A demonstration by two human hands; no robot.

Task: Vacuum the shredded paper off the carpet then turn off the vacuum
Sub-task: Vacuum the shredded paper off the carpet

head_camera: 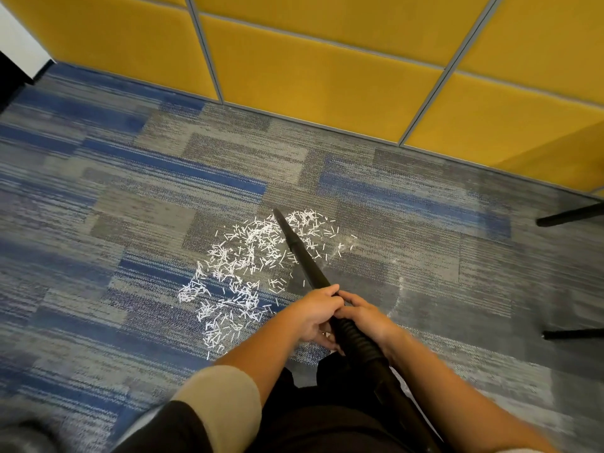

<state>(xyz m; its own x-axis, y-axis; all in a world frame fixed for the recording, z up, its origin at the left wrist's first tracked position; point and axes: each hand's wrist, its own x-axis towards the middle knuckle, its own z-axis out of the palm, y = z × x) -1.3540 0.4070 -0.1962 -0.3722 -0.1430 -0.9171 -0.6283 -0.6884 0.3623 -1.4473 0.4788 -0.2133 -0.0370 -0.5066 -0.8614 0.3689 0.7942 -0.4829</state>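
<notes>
White shredded paper [238,273] lies scattered in a curved patch on the blue and grey carpet [130,197]. A black vacuum nozzle [299,253] slants up from my hands, its narrow tip resting at the far edge of the paper patch. My left hand [313,317] grips the tube from the left where the nozzle meets the ribbed black hose [358,341]. My right hand [369,317] holds the same spot from the right. The hose runs back down past my lap. The vacuum body is out of sight.
A yellow padded wall [327,70] with grey seams runs along the far side of the carpet. Two black furniture legs [572,215] reach in from the right edge. A pale dusty streak marks the carpet right of the nozzle.
</notes>
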